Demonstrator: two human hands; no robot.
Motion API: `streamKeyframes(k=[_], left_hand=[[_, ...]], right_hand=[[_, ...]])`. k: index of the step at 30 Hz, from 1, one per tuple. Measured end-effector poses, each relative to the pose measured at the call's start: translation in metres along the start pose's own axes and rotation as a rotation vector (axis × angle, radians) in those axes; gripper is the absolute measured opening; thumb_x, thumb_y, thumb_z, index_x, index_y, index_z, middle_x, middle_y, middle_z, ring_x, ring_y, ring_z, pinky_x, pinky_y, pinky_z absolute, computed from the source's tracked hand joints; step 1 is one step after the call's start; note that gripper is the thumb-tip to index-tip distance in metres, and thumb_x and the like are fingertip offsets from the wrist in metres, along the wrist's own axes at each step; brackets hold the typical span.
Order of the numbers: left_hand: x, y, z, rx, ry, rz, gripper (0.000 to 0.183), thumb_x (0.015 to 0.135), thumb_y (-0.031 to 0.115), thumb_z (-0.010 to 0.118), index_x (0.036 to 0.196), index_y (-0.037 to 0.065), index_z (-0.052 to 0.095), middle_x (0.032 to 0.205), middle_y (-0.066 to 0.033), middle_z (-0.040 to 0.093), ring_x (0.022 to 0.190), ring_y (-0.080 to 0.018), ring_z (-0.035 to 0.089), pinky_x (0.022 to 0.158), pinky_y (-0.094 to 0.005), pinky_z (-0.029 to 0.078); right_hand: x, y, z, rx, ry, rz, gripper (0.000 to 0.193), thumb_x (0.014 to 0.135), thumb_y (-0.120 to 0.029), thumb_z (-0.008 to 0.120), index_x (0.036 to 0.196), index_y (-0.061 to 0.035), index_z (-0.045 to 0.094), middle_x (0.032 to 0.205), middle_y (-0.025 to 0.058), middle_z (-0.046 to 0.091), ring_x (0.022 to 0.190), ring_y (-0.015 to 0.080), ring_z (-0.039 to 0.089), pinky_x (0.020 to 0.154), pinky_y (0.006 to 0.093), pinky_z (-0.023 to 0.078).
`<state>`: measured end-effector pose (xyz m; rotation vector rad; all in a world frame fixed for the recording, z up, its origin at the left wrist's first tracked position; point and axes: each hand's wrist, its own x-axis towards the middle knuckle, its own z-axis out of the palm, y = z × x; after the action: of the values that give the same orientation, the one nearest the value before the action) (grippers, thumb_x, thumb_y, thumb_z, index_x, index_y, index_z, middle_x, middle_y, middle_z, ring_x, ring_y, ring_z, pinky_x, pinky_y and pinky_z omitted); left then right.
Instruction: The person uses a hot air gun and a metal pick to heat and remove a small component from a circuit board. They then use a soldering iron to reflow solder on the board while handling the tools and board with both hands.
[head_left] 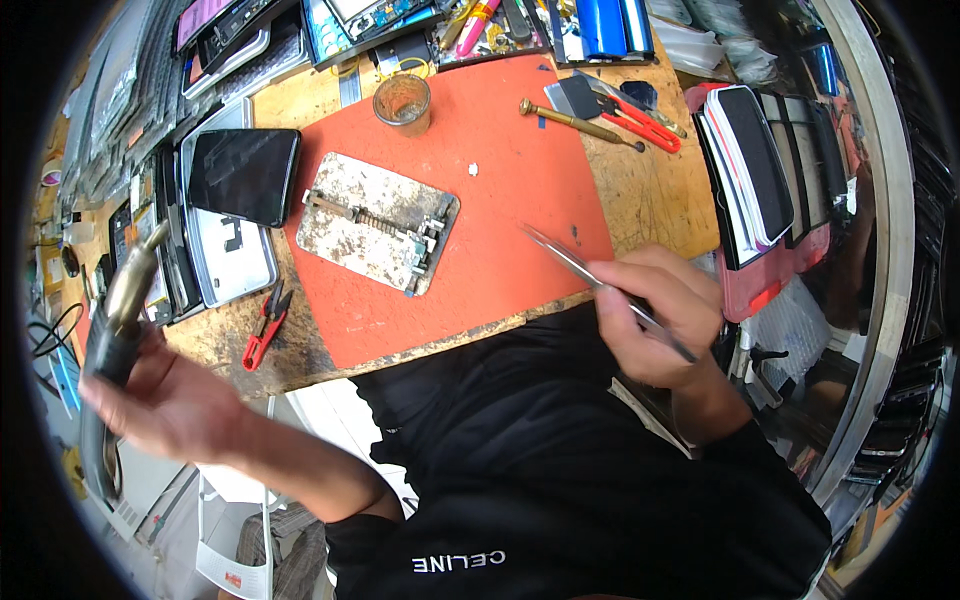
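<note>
My left hand [180, 400], at the left beyond the table's edge and slightly blurred, is closed on a hot air gun [125, 300] with a black handle and a metal nozzle pointing up. My right hand [660, 315] pinches a pair of metal tweezers [580, 268] over the right front part of an orange mat [500, 130]. The tweezers' tips point up and left, apart from anything on the mat. Between my hands lies a stained metal board holder [375, 222] with a spring-loaded clamp; a small part sits at its right end. A tiny white piece [473, 170] lies nearby.
A brown-stained cup [402, 104] stands at the mat's far edge. A black tablet [245, 177] lies left, with red-handled snips [266, 326] below it. At the right are a brass-handled screwdriver [580, 124], red pliers [645, 125] and stacked phones [750, 165].
</note>
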<state>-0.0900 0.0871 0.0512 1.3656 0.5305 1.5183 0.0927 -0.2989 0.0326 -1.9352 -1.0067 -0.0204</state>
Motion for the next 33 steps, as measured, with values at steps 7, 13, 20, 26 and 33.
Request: streamKeyframes(k=[7, 13, 20, 26, 33], left_hand=[[0.069, 0.075, -0.098, 0.201, 0.263, 0.205, 0.059, 0.113, 0.040, 0.052, 0.141, -0.011, 0.057, 0.145, -0.0322, 0.059, 0.137, -0.0459, 0.056, 0.124, -0.0565, 0.041], [0.082, 0.115, -0.143, 0.243, 0.324, 0.199, 0.060, 0.106, 0.032, 0.070, 0.147, -0.009, 0.058, 0.149, -0.0282, 0.060, 0.142, -0.0390, 0.053, 0.125, -0.0523, 0.034], [0.067, 0.106, -0.138, 0.319, 0.413, 0.111, 0.064, 0.107, 0.026, 0.068, 0.153, -0.015, 0.052, 0.166, -0.0283, 0.051, 0.160, -0.0360, 0.043, 0.133, -0.0439, 0.018], [0.064, 0.101, -0.148, 0.313, 0.444, 0.043, 0.060, 0.110, 0.024, 0.063, 0.152, -0.017, 0.052, 0.164, -0.0304, 0.053, 0.155, -0.0379, 0.049, 0.125, -0.0424, 0.027], [0.068, 0.104, -0.170, 0.194, 0.396, 0.036, 0.058, 0.105, 0.007, 0.068, 0.143, -0.030, 0.045, 0.162, -0.0393, 0.044, 0.155, -0.0451, 0.043, 0.137, -0.0521, 0.033]], right_hand=[[0.008, 0.026, -0.009, 0.054, 0.189, 0.159, 0.022, 0.096, 0.004, 0.072, 0.116, 0.0107, 0.076, 0.096, 0.0202, 0.078, 0.083, 0.0233, 0.077, 0.072, 0.0331, 0.060], [0.022, 0.016, 0.017, 0.395, -0.074, -0.023, 0.024, 0.092, 0.010, 0.073, 0.116, 0.0129, 0.076, 0.093, 0.0213, 0.079, 0.079, 0.0267, 0.080, 0.070, 0.0329, 0.063], [0.025, 0.016, 0.043, 0.474, -0.085, -0.053, 0.026, 0.089, 0.010, 0.075, 0.115, 0.0109, 0.077, 0.090, 0.0197, 0.077, 0.071, 0.0260, 0.077, 0.060, 0.0335, 0.061], [0.025, 0.019, 0.043, 0.467, -0.118, -0.061, 0.027, 0.089, 0.010, 0.075, 0.116, 0.0106, 0.077, 0.088, 0.0189, 0.077, 0.070, 0.0256, 0.077, 0.059, 0.0335, 0.060], [0.027, 0.018, 0.042, 0.496, -0.117, -0.049, 0.026, 0.090, 0.011, 0.075, 0.116, 0.0113, 0.077, 0.088, 0.0189, 0.076, 0.070, 0.0253, 0.076, 0.060, 0.0333, 0.059]])
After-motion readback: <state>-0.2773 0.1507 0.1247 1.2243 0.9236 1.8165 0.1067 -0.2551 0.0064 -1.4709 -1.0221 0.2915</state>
